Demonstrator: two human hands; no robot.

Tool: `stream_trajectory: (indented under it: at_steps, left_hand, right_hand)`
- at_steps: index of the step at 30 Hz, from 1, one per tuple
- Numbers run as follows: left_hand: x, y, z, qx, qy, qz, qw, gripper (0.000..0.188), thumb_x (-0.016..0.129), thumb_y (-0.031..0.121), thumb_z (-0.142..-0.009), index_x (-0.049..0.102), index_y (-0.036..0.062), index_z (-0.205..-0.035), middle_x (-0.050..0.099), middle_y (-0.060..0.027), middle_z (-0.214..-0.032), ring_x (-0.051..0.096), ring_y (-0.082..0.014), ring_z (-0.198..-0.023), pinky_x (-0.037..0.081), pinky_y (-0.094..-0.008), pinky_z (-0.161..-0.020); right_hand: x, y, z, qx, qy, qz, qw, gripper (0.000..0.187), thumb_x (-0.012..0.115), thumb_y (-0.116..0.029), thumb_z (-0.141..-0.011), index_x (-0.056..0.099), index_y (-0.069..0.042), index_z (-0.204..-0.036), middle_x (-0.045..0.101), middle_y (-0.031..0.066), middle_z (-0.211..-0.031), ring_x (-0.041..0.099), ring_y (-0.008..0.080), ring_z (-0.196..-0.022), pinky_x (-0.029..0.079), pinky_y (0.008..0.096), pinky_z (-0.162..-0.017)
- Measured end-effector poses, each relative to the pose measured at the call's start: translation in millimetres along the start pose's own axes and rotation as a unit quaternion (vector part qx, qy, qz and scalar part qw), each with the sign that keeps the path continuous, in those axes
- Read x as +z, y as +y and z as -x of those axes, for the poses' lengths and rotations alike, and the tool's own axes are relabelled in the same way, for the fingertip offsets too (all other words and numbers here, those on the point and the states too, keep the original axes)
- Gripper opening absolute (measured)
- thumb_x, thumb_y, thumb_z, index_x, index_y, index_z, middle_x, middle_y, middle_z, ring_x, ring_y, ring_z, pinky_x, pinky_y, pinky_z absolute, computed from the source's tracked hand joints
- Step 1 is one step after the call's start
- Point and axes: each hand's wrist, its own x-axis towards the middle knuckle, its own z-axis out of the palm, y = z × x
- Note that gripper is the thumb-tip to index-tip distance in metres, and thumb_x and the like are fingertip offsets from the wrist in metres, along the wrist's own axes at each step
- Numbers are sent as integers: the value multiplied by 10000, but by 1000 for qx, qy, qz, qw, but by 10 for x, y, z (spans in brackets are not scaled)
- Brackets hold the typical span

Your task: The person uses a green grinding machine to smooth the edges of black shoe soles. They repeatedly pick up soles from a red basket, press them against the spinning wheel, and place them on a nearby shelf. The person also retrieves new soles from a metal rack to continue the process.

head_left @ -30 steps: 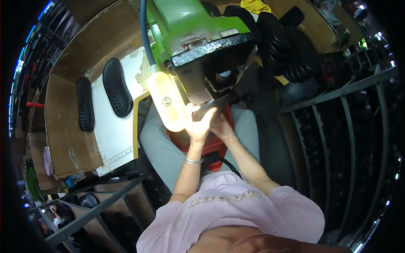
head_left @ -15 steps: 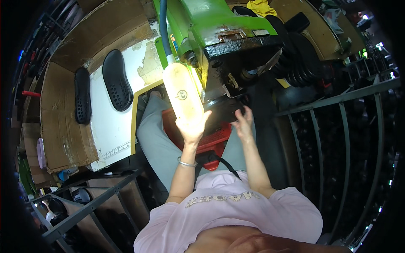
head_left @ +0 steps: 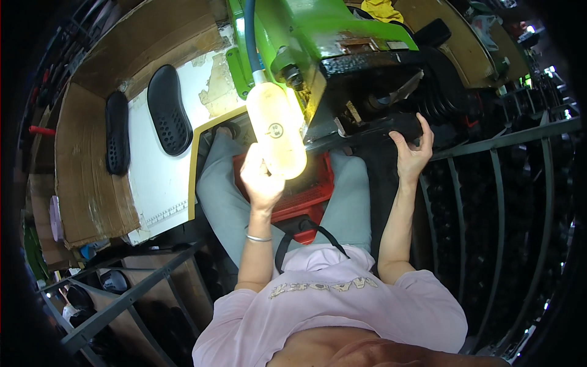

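At the right side of the machine's black, worn housing, my right hand grips the end of a dark shoe sole between thumb and fingers. The sole lies against the housing's lower edge; shadow hides its other end. My left hand is beside the lower end of a glowing oval lamp. Its fingers look bent in, but glare and the lamp hide what they hold, if anything. The green machine body rises behind the lamp.
Two black perforated soles lie on a white board inside a cardboard box at left. A red basket-like object is between my knees. Metal racks flank me, and more dark soles are stacked at right.
My right hand has moved right and up, and its fingers now close on the sole. My left hand has shifted slightly left and its fingers have curled in. The view has shifted slightly.
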Motion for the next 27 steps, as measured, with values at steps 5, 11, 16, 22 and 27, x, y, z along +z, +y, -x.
stream_trajectory:
  at_steps: [5, 11, 16, 22, 27]
  left_hand:
    - [-372, 86, 17, 30, 30, 51, 998, 261, 673, -203, -682, 557, -70, -874, 510, -78, -906, 606, -180, -836, 562, -396, -882]
    - [-858, 193, 111, 5, 57, 7, 998, 217, 681, -156, -728, 556, -49, -871, 511, -73, -887, 570, -145, -806, 552, -455, -908]
    - [-1320, 70, 304, -44, 82, 59, 994, 201, 706, -79, -771, 559, -17, -892, 511, -48, -886, 541, -119, -807, 527, -429, -905]
    - [-1706, -239, 520, -99, 88, 25, 991, 213, 712, -64, -781, 561, 1, -917, 524, -39, -919, 544, -121, -846, 489, -345, -928]
    - [-1390, -196, 404, -37, 63, -75, 994, 347, 754, -99, -691, 542, 17, -940, 528, -47, -936, 563, -143, -868, 448, -458, -1022]
  right_hand:
    - [229, -137, 53, -37, -85, -32, 995, 686, 820, 53, -639, 546, 1, -1266, 495, 97, -1218, 549, 206, -1078, 542, 315, -856]
    - [477, -117, 242, -69, -138, -78, 985, 673, 840, 31, -605, 568, 43, -1220, 579, 151, -1219, 623, 239, -1005, 536, 330, -846]
    - [799, -125, 461, -146, -127, -96, 976, 587, 820, 45, -570, 628, 50, -1124, 655, 162, -1086, 648, 265, -947, 512, 332, -837]
    - [1061, -435, 525, -236, -134, -35, 962, 481, 759, 38, -537, 627, 98, -995, 660, 191, -908, 653, 257, -759, 525, 322, -686]
    - [972, -301, 569, -192, -106, -48, 975, 509, 836, 1, -545, 664, 8, -1025, 649, 153, -1038, 644, 280, -918, 525, 345, -786]
